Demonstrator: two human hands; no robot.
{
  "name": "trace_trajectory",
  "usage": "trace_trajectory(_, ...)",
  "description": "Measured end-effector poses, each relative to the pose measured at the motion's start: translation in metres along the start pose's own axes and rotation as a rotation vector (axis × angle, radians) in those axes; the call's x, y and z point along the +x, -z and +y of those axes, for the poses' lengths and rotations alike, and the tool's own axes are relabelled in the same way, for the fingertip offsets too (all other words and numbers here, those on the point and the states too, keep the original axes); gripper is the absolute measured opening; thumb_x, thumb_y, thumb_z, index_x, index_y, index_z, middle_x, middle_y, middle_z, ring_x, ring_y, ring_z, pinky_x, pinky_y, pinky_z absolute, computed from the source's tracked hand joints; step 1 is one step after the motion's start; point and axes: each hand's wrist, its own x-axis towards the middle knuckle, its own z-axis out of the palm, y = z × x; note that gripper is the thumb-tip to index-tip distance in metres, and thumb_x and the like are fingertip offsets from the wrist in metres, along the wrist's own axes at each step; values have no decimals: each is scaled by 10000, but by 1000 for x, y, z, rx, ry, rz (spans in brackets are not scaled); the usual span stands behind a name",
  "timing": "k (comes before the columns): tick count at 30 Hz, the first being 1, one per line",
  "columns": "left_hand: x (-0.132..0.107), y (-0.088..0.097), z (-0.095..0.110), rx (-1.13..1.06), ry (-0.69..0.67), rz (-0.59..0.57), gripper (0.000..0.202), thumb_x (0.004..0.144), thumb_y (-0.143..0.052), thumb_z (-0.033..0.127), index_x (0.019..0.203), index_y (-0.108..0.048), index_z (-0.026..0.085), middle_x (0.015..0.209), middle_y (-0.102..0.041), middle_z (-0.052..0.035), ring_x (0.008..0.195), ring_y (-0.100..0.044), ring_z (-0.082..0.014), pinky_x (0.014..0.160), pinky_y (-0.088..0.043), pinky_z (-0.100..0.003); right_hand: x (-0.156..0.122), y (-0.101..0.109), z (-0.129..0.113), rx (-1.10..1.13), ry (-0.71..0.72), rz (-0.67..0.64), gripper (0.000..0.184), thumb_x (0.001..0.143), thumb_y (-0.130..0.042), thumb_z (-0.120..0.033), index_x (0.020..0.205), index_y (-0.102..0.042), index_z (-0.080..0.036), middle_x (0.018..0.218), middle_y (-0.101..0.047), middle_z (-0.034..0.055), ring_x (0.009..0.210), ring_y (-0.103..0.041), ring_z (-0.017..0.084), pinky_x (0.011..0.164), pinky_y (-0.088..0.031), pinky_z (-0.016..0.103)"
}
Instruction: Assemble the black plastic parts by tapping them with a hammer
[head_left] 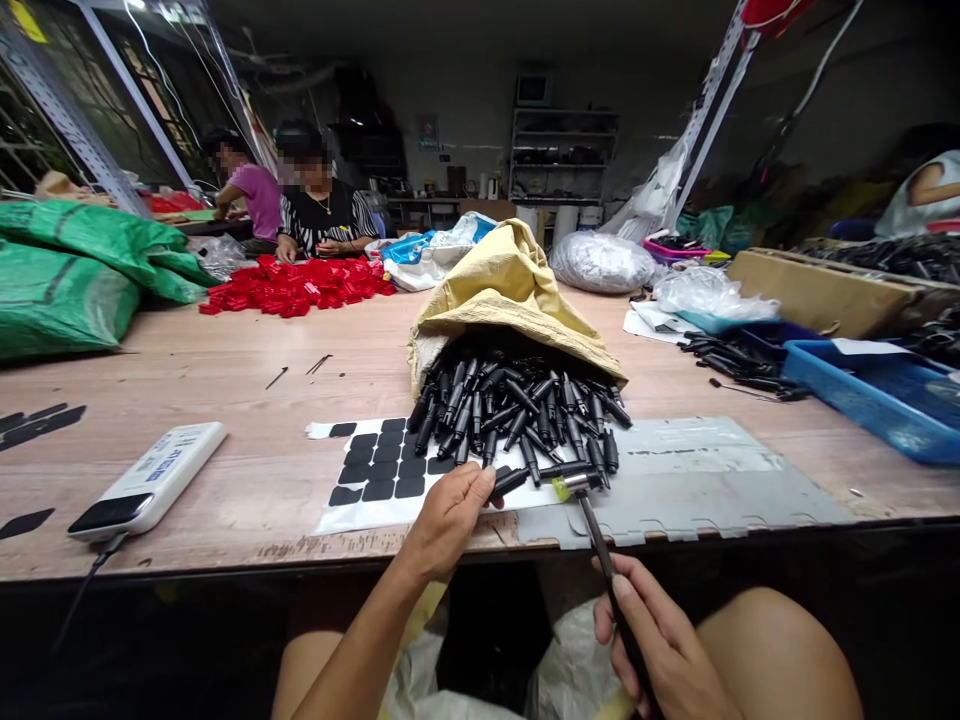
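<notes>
**One black tube (511, 482) and one small hammer (598, 540) are held at the desk (247, 430)**

The black tube is pinched in the left hand (450, 515), with a narrow grip. It is held near the front edge of the desk, just in front of a pile (517, 400) of other black tubes. Its long way runs from side to side, tipped a little up to the right. Its free end is pointed right, toward the hammer's head, and a small gap is seen between them. The other end is hidden by the hand.

The small hammer is held by its dark handle, with the grip of the right hand (652, 620) wrapped round it. The handle is slanted up and to the left. The head is set across its top, with the yellow-green end turned left.

The piled tubes are too many to be counted. They are pointed all ways and are spilled from one yellow sack (517, 275). Beside the pile, more than ten black pads (384, 470) are stuck on one white sheet (375, 514). One grey sheet (705, 495) is laid at the right, and one blue tray (855, 405) is placed past it. One white box (154, 475) is set at the left. Behind one red heap (300, 287), two people (330, 220) are seen.
</notes>
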Motion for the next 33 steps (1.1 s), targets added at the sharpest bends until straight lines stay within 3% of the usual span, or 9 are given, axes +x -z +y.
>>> trace_trajectory(6, -9, 1, 8, 230, -162, -135, 397, 988, -504, 419, 695, -655, 200, 728, -605, -21, 766, -534, -178, 782, -403, -328, -1, -2, -6, 122, -17, -22, 599, 872, -542, -715, 1241, -460, -251, 705, -591, -52, 412, -416, 64, 347, -327, 177)
trace_trajectory(10, -27, -3, 18, 305, -270, -286, 149, 893, -677, 362, 821, -728, 242, 845, -658, -32, 921, -546, -216, 890, -393, -372, -2, -7, -9, 133, -10, 10, 574, 868, -554, -705, 1189, -497, -233, 684, -585, -55, 400, -406, 55, 341, -313, 170)
trace_trajectory(14, -43, -7, 24, 344, -283, -293, 63, 823, -746, 306, 808, -741, 245, 965, -626, -50, 1022, -511, -243, 921, -413, -394, -4, -11, -14, 154, 2, 29, 537, 874, -557, -690, 1133, -520, -222, 674, -577, -57, 399, -387, 45, 344, -291, 160)
trace_trajectory(20, -58, -10, 24, 420, -277, -293, 99, 709, -810, 249, 745, -719, 234, 1075, -595, -69, 1146, -463, -304, 1001, -412, -453, -3, -9, -12, 168, -7, -4, 544, 854, -571, -700, 1117, -534, -225, 675, -577, -58, 395, -395, 45, 347, -284, 167)
trace_trajectory(24, -67, -9, 25, 412, -308, -301, 234, 626, -852, 226, 816, -717, 248, 1129, -607, -65, 1211, -446, -330, 1056, -387, -465, 0, -9, -10, 177, 8, -3, 526, 872, -553, -694, 1112, -527, -226, 670, -568, -64, 395, -393, 41, 342, -270, 160)
trace_trajectory(26, -63, -10, 26, 381, -308, -262, 250, 665, -832, 246, 888, -719, 253, 1077, -637, -64, 1136, -506, -299, 998, -429, -427, 0, -10, -10, 183, 14, -13, 514, 891, -535, -685, 1115, -516, -223, 670, -567, -66, 396, -388, 41, 342, -280, 158)
trace_trajectory(29, -39, -16, 29, 351, -242, -55, 152, 843, -691, 326, 962, -710, 234, 920, -672, -57, 923, -588, -230, 834, -471, -356, 0, -11, -9, 183, 24, -11, 510, 898, -527, -681, 1117, -507, -221, 667, -565, -69, 399, -391, 42, 344, -289, 157)
trace_trajectory(31, -13, -24, 30, 350, -126, 118, 199, 909, -602, 378, 961, -705, 217, 834, -679, -47, 802, -608, -202, 749, -462, -325, 0, -11, -7, 176, 26, -7, 518, 894, -527, -686, 1120, -503, -220, 661, -559, -72, 398, -390, 43, 341, -285, 157)
trace_trajectory(33, 15, -33, 31, 394, 44, 211, 256, 916, -569, 415, 937, -710, 202, 782, -688, -46, 734, -624, -202, 693, -444, -312, 0, -11, -6, 169, 26, -3, 533, 889, -528, -694, 1126, -499, -218, 659, -558, -73, 396, -385, 44, 340, -280, 159)
